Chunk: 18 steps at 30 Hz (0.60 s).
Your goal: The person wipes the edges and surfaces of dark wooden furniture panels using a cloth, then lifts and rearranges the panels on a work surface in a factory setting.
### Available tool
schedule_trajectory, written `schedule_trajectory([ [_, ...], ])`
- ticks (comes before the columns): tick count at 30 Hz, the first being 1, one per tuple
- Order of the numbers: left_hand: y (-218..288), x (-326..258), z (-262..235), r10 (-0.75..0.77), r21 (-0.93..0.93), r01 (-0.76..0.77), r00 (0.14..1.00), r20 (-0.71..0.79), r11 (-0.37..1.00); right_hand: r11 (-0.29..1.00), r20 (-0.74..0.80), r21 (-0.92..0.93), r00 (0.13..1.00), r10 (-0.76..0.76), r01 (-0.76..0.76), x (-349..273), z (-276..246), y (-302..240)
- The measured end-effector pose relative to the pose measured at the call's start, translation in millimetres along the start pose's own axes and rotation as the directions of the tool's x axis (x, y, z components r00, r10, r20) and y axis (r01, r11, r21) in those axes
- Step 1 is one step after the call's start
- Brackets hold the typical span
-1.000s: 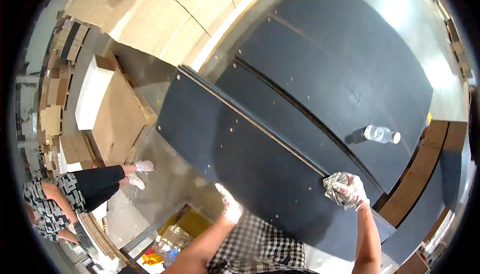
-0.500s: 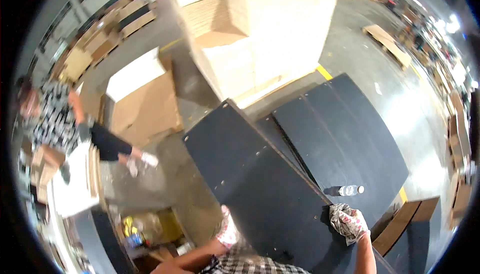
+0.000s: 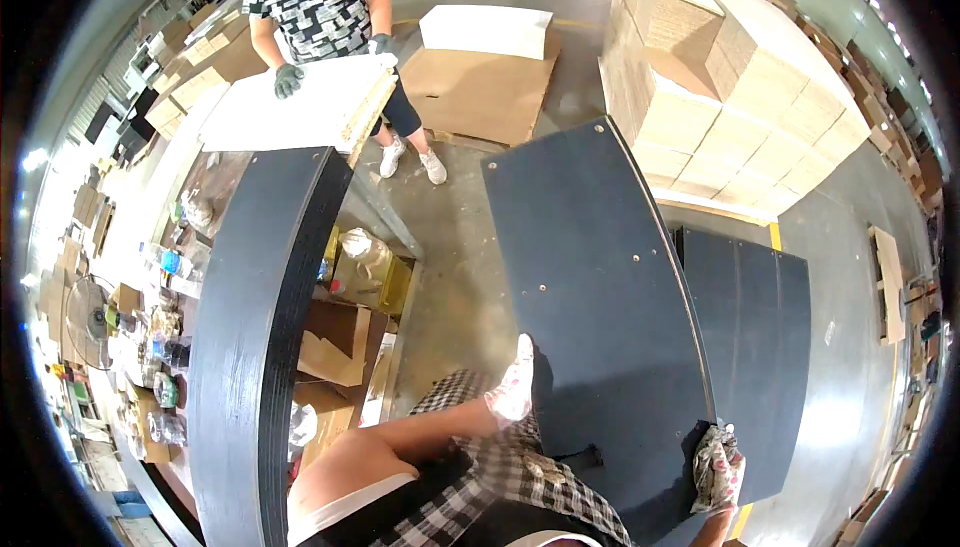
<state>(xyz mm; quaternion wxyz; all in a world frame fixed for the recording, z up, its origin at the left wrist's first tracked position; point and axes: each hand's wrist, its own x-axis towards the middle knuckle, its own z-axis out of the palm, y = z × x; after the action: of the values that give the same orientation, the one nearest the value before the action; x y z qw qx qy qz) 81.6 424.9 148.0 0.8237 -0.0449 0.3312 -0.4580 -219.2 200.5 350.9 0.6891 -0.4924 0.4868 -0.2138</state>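
- Head view, lower centre: I see my left hand, in a white glove, gripping the near left edge of the large flat dark grey board.
- Head view, lower right: my right hand, in a patterned glove, is clenched on the board's near right corner.
- The board lies between both hands; its long axis runs away from me toward the upper centre. Both hands are equally near it.
- Upper left: a co-worker holds a white sheet.

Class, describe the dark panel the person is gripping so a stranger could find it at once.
Start at the tall stack of cardboard boxes. Left of it, the dark panel is gripped by the gloved left hand and right hand. Unlike the panels on the floor, it is lifted.
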Motion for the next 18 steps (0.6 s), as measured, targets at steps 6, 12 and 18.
schedule_trajectory([
  [6, -35, -59, 115, 0.245, 0.681, -0.014, 0.938, -0.245, 0.732, 0.970, 0.030, -0.186, 0.988, -0.154, 0.157, -14, 14, -11],
  [12, 19, -115, 174, 0.167, 0.674, -0.310, 0.948, 0.270, 0.670, 0.874, -0.131, -0.391, 0.923, -0.363, 0.288, -55, 91, -40],
  [18, 34, -151, 250, 0.528, 0.645, -0.669, 0.722, 0.446, 0.369, 0.865, 0.025, -0.134, 0.874, -0.486, 0.484, -48, 121, -46],
])
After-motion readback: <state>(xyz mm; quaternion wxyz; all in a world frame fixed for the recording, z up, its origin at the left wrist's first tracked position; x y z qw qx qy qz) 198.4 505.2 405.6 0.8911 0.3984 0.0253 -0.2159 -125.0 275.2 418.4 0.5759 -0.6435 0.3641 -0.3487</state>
